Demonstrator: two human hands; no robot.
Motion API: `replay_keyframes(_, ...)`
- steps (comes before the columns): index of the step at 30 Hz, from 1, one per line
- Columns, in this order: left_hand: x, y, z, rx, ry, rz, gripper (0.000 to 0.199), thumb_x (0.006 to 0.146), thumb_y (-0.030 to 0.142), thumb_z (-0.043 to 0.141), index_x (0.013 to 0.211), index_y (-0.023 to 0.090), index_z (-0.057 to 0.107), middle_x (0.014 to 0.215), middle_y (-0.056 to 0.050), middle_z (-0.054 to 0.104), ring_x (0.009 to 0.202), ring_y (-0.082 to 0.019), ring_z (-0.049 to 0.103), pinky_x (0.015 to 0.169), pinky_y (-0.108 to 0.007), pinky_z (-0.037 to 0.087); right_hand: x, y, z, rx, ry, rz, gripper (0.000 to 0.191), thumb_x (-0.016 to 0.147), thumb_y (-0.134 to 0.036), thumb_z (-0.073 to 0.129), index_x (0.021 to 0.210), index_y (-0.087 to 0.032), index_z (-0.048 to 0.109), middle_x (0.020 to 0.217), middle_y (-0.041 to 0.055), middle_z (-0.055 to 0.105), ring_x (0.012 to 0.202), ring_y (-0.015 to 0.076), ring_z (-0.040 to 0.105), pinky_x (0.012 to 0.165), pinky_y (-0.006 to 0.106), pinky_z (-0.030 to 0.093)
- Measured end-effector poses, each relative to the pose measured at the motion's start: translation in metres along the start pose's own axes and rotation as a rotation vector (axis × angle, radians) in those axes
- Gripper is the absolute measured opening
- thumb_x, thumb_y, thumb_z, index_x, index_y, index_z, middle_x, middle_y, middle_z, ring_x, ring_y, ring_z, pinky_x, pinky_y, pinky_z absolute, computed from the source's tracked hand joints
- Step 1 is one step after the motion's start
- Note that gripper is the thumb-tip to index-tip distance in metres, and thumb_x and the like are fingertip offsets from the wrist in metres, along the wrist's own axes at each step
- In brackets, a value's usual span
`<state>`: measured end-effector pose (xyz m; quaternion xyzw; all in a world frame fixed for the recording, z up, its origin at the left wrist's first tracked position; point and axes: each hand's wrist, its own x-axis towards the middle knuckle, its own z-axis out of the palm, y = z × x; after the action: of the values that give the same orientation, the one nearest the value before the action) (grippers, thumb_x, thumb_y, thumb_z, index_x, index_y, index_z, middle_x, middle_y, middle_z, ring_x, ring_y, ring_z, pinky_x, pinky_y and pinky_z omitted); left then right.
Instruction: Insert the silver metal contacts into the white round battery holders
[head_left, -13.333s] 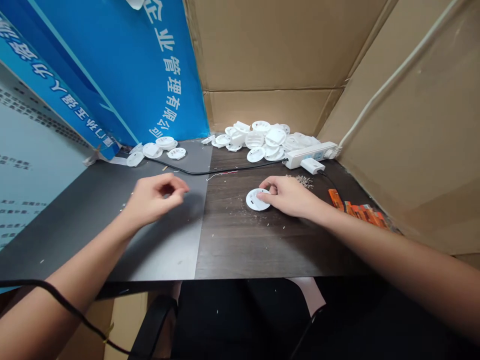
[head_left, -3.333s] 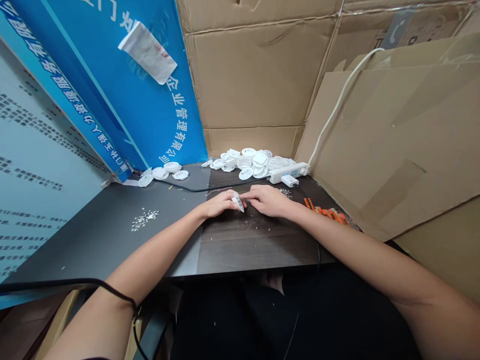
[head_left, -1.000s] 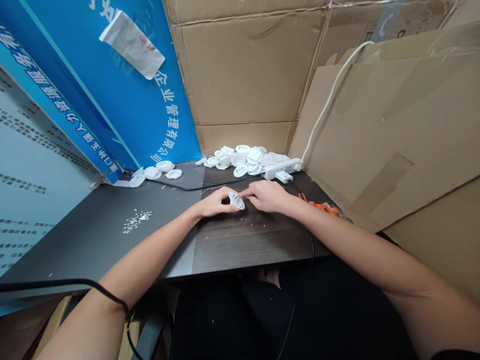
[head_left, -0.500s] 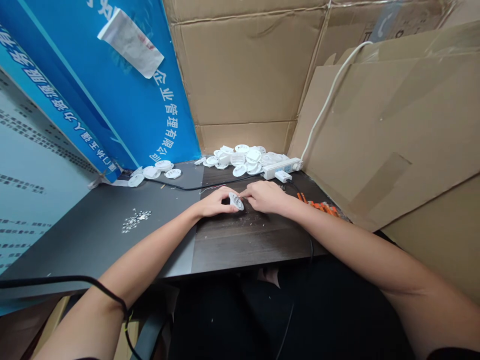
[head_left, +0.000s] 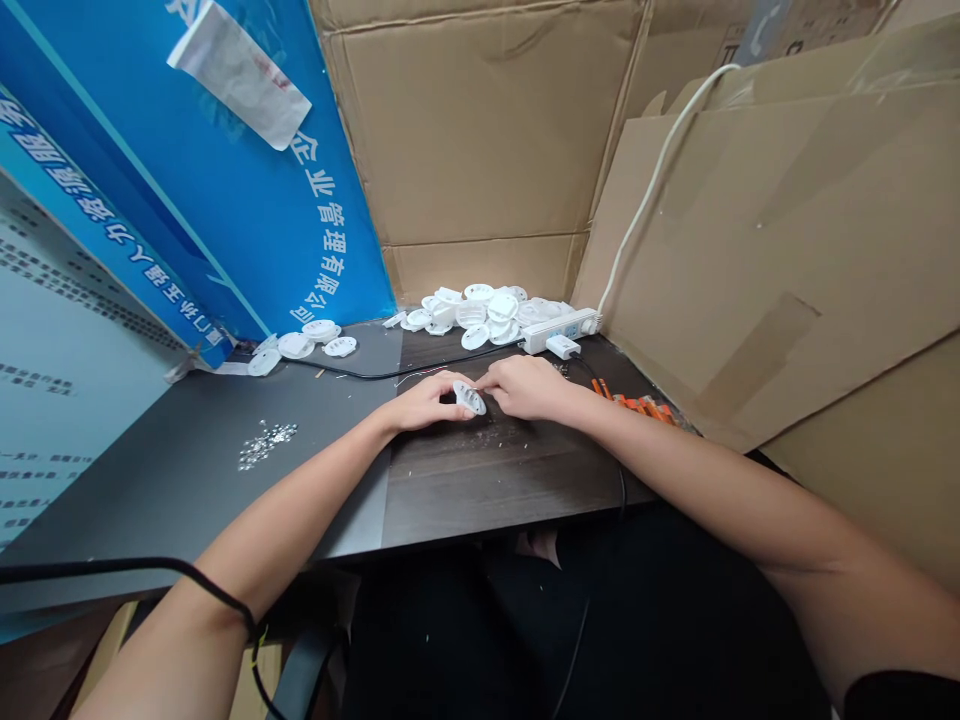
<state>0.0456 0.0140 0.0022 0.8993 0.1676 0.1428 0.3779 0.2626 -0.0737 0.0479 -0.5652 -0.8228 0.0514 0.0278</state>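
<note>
One disc (head_left: 470, 398) in left hand (head_left: 426, 402), “企业管理有限公司” board (head_left: 259, 205)

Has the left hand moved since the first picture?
Yes, rightward: the left hand was left of the tabletop seam; now it is mostly right of it.

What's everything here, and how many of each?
Desktop: one, grey and brown, centre.
Held disc: one, white, above desktop.
Disc heap: many, white, back centre.
Loose discs: several, white, back left.
Power strip: one, white, beside heap.
Adapter: one, white, before strip.
Metal bits: many, silvery, left.
Orange pieces: several, orange, right.
Cables: several, black or white, around desktop.
Blue panel: one, blue, left.
Paper: one, white, on panel.
Printed panel: one, pale blue, leftmost.
Cardboard walls: several, brown, back and right.
Left hand: one, bare, gripping disc.
Right hand: one, bare, beside disc.
</note>
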Motion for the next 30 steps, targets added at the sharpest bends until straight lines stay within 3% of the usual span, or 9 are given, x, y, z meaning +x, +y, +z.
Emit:
replay_keyframes(6,-0.001,-0.002,-0.001,-0.013,-0.005,-0.010,0.036,0.089,0.048,0.069,0.107,0.017,0.076,0.120,-0.010,0.070,0.116,-0.024,0.061,0.109,-0.040,0.041,-0.005,0.010,0.003,0.010,0.010,-0.016,0.052,0.096,-0.020,0.049,0.137,-0.046,0.067,0.122,-0.0004,0.072,0.108,0.0245,0.067,0.078,0.031,0.048)
replay_keyframes(19,-0.001,0.002,-0.001,-0.015,-0.019,-0.026,0.039,0.086,0.050,0.072,0.105,0.016,0.075,0.121,-0.011,0.069,0.118,-0.025,0.059,0.110,-0.040,0.039,-0.002,0.000,0.003,-0.052,-0.023,-0.004,0.052,0.093,-0.019,0.051,0.135,-0.044,0.069,0.114,0.0032,0.073,0.102,0.0252,0.069,0.077,0.031,0.045)
replay_keyframes(26,-0.001,0.006,-0.001,-0.029,-0.037,-0.025,0.039,0.086,0.049,0.073,0.106,0.016,0.075,0.124,-0.010,0.068,0.119,-0.025,0.060,0.110,-0.038,0.041,-0.006,-0.012,0.010,-0.016,0.010,0.020,0.041,0.092,-0.016,0.053,0.124,-0.024,0.078,0.106,0.0119,0.072,0.099,0.0294,0.069,0.081,0.036,0.045)
replay_keyframes(30,-0.004,0.006,0.002,-0.006,0.009,-0.013,0.044,0.085,0.049,0.075,0.113,0.016,0.072,0.126,-0.011,0.067,0.120,-0.026,0.060,0.111,-0.041,0.042,-0.007,-0.005,0.010,0.101,0.078,0.029,0.039,0.090,-0.014,0.056,0.119,-0.023,0.079,0.107,0.0113,0.072,0.099,0.0282,0.068,0.083,0.036,0.045)
